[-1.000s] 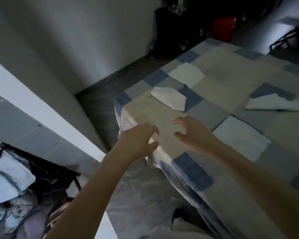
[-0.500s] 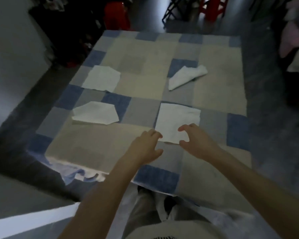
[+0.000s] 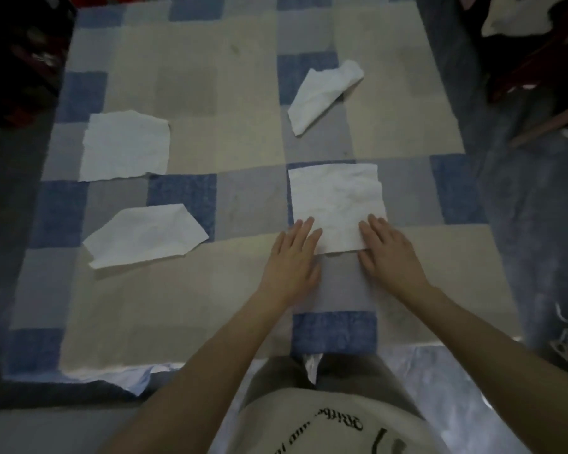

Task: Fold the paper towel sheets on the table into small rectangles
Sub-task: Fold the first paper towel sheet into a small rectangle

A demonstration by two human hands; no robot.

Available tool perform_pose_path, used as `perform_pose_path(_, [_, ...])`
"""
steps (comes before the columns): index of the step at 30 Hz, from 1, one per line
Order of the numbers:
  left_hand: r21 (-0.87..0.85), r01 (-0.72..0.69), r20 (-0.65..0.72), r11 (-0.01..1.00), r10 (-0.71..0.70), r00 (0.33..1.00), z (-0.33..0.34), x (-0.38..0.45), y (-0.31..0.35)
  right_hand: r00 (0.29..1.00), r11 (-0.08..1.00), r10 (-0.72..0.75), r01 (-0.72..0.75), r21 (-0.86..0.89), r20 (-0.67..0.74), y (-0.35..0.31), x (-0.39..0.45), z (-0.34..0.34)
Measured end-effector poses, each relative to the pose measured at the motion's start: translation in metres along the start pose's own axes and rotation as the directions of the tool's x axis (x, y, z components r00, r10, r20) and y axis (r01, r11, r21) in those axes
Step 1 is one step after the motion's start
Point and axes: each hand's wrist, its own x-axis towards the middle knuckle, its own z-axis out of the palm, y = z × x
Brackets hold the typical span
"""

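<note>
Both hands flat, fingers straight: left hand [image 3: 294,257], right hand [image 3: 391,253] pressing near corners of flat white paper towel sheet [image 3: 336,204] on checked surface [image 3: 243,290]. First fold pending, probably; dim view. Next: lift near edge, fold over.

A bench [image 3: 191,132] covered in a blue, grey and beige checked cloth carries four white paper towel sheets: a flat square sheet [image 3: 336,204] under the fingertips of both hands, a creased one [image 3: 145,235] left of the hands, another flat sheet [image 3: 125,145] beyond that, and a crumpled sheet [image 3: 322,93] farther ahead.
</note>
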Motion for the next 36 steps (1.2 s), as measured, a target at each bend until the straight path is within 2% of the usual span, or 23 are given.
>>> perform_pose_path(3, [-0.049, 0.010, 0.059, 0.999, -0.008, 0.998, 0.015, 0.005, -0.006, 1.000, 0.999, 0.012, -0.012, 0.032, -0.006, 0.002, 0.003, 0.006])
perform_pose_path(6, [-0.103, 0.014, -0.001, 0.995, -0.014, 1.000, 0.023, 0.002, -0.008, 0.998, 0.997, 0.022, -0.017, 0.074, -0.065, 0.004, 0.006, 0.006])
perform_pose_path(12, [-0.165, 0.073, -0.104, 0.984, -0.091, 0.990, 0.024, 0.007, -0.010, 0.993, 0.992, 0.067, -0.055, 0.117, -0.095, 0.006, 0.009, 0.010])
perform_pose_path(17, [-0.123, 0.070, -0.057, 0.990, -0.077, 0.995, 0.022, 0.008, -0.012, 0.992, 0.997, 0.035, -0.027, 0.067, -0.118, 0.012, 0.018, 0.002])
perform_pose_path(21, [-0.215, 0.088, -0.043, 0.973, -0.099, 0.994, 0.022, 0.010, -0.013, 0.982, 0.996, -0.060, 0.071, 0.058, -0.179, 0.022, 0.025, 0.000])
perform_pose_path(24, [-0.277, 0.103, -0.129, 0.955, -0.143, 0.981, 0.024, 0.013, -0.012, 0.972, 0.993, -0.087, 0.103, 0.064, -0.217, 0.027, 0.029, 0.000])
perform_pose_path(28, [-0.427, 0.080, -0.226, 0.901, -0.192, 0.955, 0.020, 0.026, -0.011, 0.974, 0.994, -0.102, 0.108, 0.016, -0.201, 0.028, 0.031, -0.008])
perform_pose_path(31, [-0.521, 0.146, -0.119, 0.841, -0.241, 0.963, 0.003, 0.035, -0.009, 0.987, 0.992, -0.121, 0.117, -0.042, -0.102, 0.024, 0.025, -0.022])
perform_pose_path(36, [-0.466, 0.182, 0.154, 0.866, -0.124, 0.980, -0.016, 0.005, 0.009, 0.986, 0.987, -0.162, 0.163, -0.004, 0.032, 0.023, -0.023, -0.033])
